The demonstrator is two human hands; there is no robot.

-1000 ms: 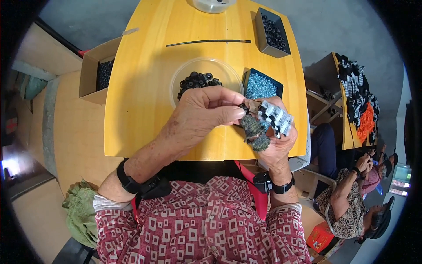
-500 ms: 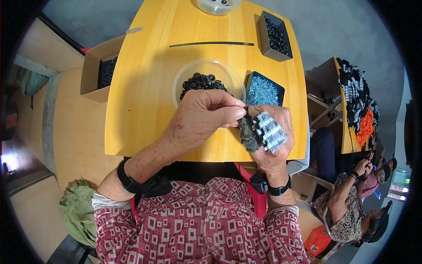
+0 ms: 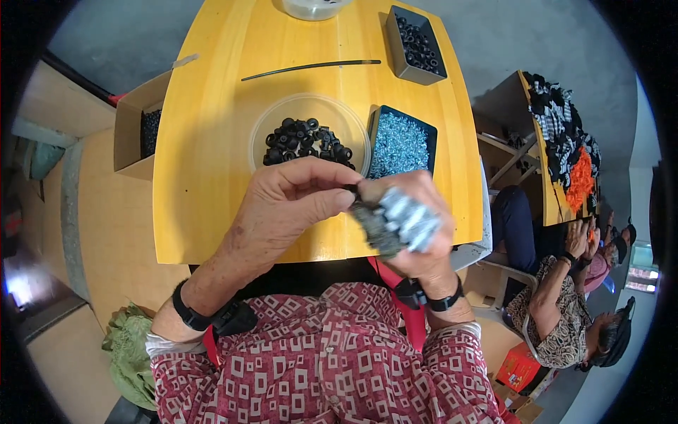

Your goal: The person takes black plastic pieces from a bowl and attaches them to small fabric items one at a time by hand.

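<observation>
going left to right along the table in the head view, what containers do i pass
cardboard box of dark parts at the left edge → clear round dish of black rings → dark tray of small silvery parts beside the dish

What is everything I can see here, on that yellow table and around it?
Yellow wooden table: one, centre.
Clear round plastic dish of black rubber rings: one, table middle.
Dark tray of small silvery metal pieces: one, right of the dish.
Grey bin of black parts: one, far right corner.
Thin black rod: one, far side.
Open cardboard box: one, off the left edge.
Seated co-worker: one, lower right.
Left hand: pinching a small black piece.
Right hand: holding a bundle of silvery and dark pieces.
</observation>
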